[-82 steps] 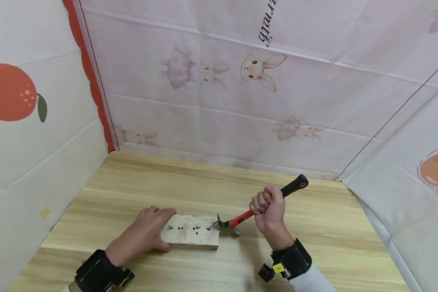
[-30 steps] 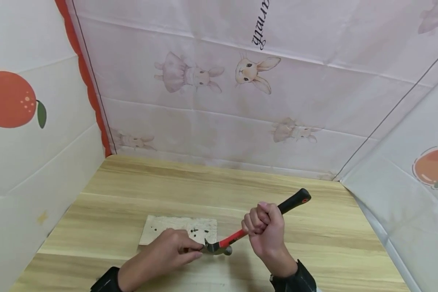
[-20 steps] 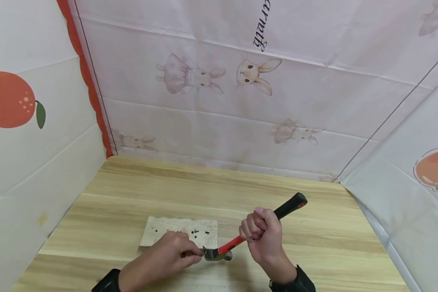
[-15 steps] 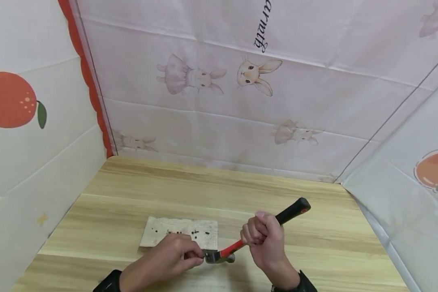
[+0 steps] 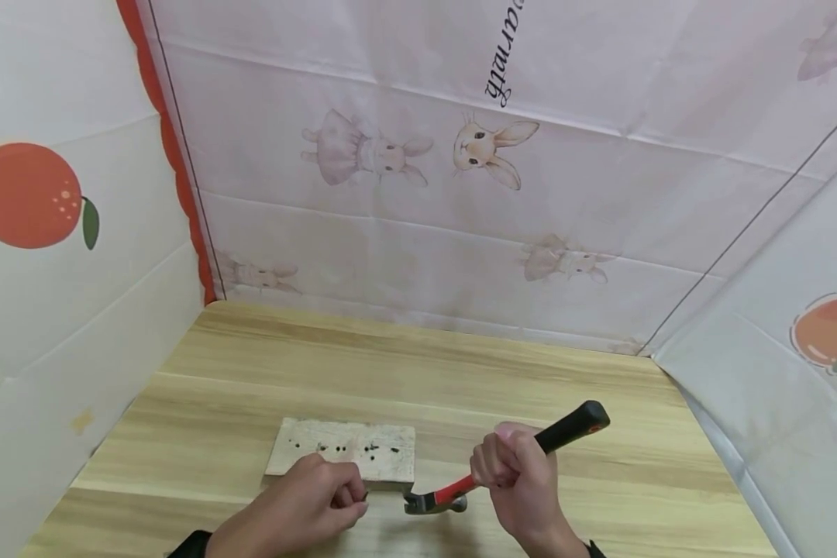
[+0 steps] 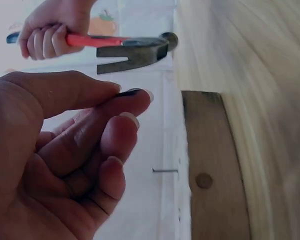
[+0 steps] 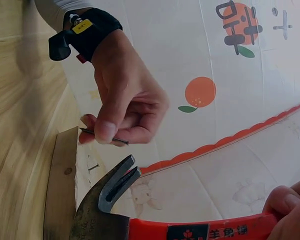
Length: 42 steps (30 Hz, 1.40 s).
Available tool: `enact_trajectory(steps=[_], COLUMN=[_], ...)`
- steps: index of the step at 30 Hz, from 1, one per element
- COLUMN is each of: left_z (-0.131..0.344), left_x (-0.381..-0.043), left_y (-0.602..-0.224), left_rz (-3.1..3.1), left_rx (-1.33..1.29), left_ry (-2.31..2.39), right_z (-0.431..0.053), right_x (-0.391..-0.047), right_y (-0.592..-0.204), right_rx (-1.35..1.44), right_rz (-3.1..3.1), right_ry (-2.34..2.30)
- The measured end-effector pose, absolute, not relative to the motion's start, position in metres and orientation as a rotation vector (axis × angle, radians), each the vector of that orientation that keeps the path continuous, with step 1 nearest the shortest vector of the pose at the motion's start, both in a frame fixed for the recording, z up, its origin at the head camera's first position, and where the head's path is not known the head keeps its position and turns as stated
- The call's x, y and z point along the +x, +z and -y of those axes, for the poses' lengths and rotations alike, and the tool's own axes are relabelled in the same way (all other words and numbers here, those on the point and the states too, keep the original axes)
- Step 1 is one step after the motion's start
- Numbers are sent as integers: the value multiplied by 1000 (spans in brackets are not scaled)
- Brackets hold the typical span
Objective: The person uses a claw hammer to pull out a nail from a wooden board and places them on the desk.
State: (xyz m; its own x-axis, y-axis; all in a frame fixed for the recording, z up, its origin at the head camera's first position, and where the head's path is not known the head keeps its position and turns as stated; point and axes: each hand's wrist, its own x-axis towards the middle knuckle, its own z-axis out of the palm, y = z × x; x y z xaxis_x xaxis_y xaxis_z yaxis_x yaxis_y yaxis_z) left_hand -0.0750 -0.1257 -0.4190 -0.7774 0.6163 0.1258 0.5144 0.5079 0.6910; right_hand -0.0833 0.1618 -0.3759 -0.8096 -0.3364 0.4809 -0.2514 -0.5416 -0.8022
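Observation:
My left hand (image 5: 315, 494) pinches a thin dark nail (image 7: 121, 141) between thumb and fingertips, just in front of the wooden block (image 5: 349, 434). My right hand (image 5: 519, 474) is wrapped around the handle of a claw hammer (image 5: 453, 491) with a red shaft and black grip. The hammer's head hangs low by the block's front right corner. Nothing sits in the slot of the claw (image 7: 115, 187), which points toward my left hand. Several dark holes and marks line the block's pale top. Another nail (image 6: 165, 171) stands up out of it in the left wrist view.
A wood-grain tabletop (image 5: 404, 364) lies under everything. Printed cloth walls enclose it: one with rabbits (image 5: 484, 147) at the back, others with orange fruit (image 5: 28, 194) at the sides.
Earlier my left hand held the block while the claw was at a nail. It then took the nail at the claw, and has now drawn left with it; the hammer shifted slightly right.

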Motion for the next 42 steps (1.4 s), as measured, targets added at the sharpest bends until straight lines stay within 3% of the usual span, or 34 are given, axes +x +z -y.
enact_trajectory(steps=[11,22,30,42], left_z=[153,159,159,155], left_x=[-63,-59,-59,-59], left_y=[-442,-461,-480,-488], left_rz=[-2791,-2670,-2731,-2709], left_rx=[890,841,1025,1088], left_ry=[939,909,738,633], right_z=[-170,-177,-176,-177], right_x=[-76,-74,-69,-65], right_y=[-380,-386,-387,-389], right_rx=[-1099,-1077,-877,-679], right_rz=[-1596,-1687,-1817,-1987], right_ry=[-2510,-2463,-2420,-2352])
